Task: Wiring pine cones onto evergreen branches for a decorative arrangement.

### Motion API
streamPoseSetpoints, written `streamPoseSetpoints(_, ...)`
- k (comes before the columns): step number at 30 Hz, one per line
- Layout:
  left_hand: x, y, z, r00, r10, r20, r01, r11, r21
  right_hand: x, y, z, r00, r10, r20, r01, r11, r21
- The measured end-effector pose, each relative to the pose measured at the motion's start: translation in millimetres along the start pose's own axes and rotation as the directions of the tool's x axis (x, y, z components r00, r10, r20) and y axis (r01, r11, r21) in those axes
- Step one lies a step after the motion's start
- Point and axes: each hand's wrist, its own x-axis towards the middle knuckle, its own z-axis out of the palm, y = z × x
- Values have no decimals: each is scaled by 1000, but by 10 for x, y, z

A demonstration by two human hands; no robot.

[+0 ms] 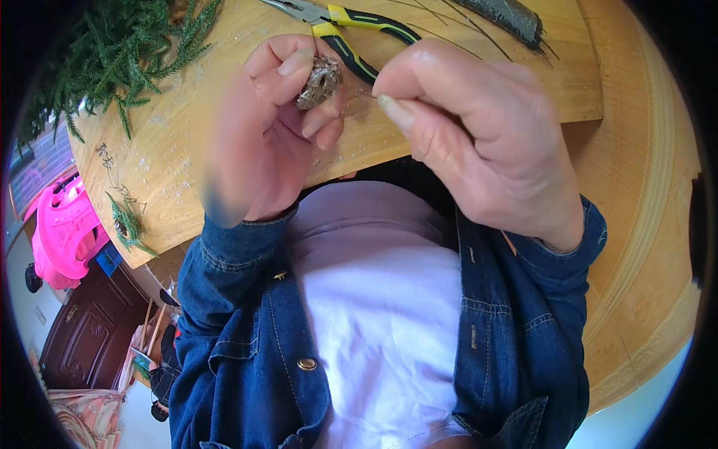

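Between the thumb and fingers of my left hand [273, 146] is a small brown, silvery-flecked pine cone [320, 82], held above the table's near edge. My right hand [497, 138] is to the right of it, thumb and forefinger pinched together. Whatever lies in that pinch is too thin or too hidden to make out. The two hands are apart. Just beyond them lies a pair of pliers [345, 51] with yellow and black handles, partly behind my left fingertips.
Green artificial fir sprigs [123, 56] are heaped at the table's far left. A bundle of dark wires [505, 19] lies far right, with loose wires [479, 26] beside it. A small green sprig [129, 223] rests by the left corner of the wooden table [168, 179]. White crumbs dot the tabletop.
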Motion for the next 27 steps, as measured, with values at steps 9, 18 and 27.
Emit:
streamPoseSetpoints(9,-35,-64,143,990,37,-134,-49,995,-87,-61,2,126,985,168,30,-171,977,127)
streamPoseSetpoints(18,-34,-88,88,984,166,-59,-161,983,83,-81,13,232,980,200,-8,-193,953,233)
streamPoseSetpoints(27,-45,-98,66,993,107,-49,-105,993,50,-69,34,104,992,115,53,-121,983,140)
